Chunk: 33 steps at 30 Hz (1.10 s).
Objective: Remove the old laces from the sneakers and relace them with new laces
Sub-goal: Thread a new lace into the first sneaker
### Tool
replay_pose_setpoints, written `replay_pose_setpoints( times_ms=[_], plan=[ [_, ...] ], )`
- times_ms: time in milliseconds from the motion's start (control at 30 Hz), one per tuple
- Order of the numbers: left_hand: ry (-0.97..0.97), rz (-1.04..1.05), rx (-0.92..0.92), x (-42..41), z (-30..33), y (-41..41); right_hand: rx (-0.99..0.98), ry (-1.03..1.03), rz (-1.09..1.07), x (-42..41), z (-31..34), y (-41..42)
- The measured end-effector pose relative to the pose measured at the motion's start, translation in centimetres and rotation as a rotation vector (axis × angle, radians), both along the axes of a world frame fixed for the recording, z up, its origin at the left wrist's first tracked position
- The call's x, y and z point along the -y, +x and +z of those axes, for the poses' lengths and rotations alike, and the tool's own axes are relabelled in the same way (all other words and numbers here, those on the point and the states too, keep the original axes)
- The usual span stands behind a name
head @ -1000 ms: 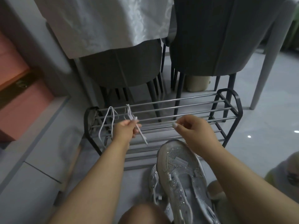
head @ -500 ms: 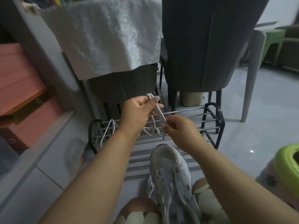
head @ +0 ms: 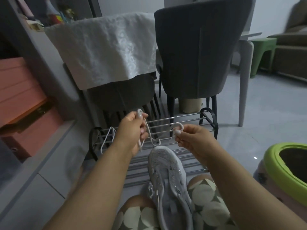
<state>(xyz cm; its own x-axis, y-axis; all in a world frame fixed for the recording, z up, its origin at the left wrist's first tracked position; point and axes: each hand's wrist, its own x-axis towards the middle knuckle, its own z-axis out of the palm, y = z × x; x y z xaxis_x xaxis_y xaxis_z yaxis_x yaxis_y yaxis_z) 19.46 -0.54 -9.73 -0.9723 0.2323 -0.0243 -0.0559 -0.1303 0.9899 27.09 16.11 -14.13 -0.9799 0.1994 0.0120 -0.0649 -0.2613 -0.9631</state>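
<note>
A white sneaker (head: 167,173) with glittery trim lies toe-forward between my knees, its eyelets without a lace. My left hand (head: 132,130) pinches one part of a white lace (head: 150,138) above the toe. Off to the right, my right hand (head: 191,138) pinches another loop of the same lace. The lace sags in a slack V between both hands, just over the sneaker's toe. A second white lace (head: 108,136) hangs over the bars of the shoe rack (head: 191,120) on the left.
The low metal shoe rack stands right ahead on the floor. Behind it are two grey chairs (head: 196,52), one draped with a white cloth (head: 106,48). Pink boxes (head: 18,100) sit left, a green tub (head: 285,166) right, a table leg (head: 243,90) beyond.
My hands have drawn apart, stretching the lace out between them; before they met close together. The view has tilted upward, showing more of the chairs.
</note>
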Motion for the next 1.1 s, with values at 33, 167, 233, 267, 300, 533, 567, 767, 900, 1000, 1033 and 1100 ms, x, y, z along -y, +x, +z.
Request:
replay_pose_setpoints(
  times_ms=[33,167,233,267,300,533,567,767,900,1000,1033,1100],
  plan=[
    [-0.041,-0.026,0.028,0.0,-0.6,0.7,-0.012,-0.027,0.006,0.0,-0.1,0.1],
    [-0.194,-0.082,0.098,-0.3,-2.5,3.8,-0.052,-0.112,-0.012,0.4,-1.0,0.6],
    [-0.186,-0.139,0.132,-0.7,-3.3,5.1,-0.072,-0.126,-0.027,0.7,-1.6,0.8],
    [-0.185,-0.162,0.137,-0.8,-3.7,5.5,-0.076,-0.113,-0.038,0.8,-2.0,0.9],
    [-0.186,-0.176,0.135,-1.0,-4.0,5.8,-0.075,-0.092,-0.048,1.0,-2.2,1.0],
    [-0.227,-0.215,0.109,-1.4,-4.7,6.5,-0.103,-0.086,-0.157,1.7,-3.1,1.5],
    [-0.233,-0.21,0.091,-1.4,-4.7,6.6,-0.113,-0.128,-0.177,1.7,-3.3,1.6],
    [-0.295,-0.168,0.046,-1.0,-5.2,6.6,-0.047,-0.175,0.0,2.0,-3.6,1.8],
    [-0.361,-0.162,0.049,-0.8,-6.1,6.5,-0.011,-0.043,0.004,2.1,-3.9,2.0],
    [-0.535,-0.035,-0.036,-0.3,-7.0,6.2,0.006,0.11,-0.101,1.6,-3.7,2.1],
    [-0.601,-0.002,-0.062,-0.1,-7.2,6.2,0.017,0.148,-0.129,1.3,-3.8,2.2],
    [-0.704,0.01,-0.086,0.2,-7.5,6.7,0.046,0.221,-0.16,0.9,-4.1,2.3]
  ],
)
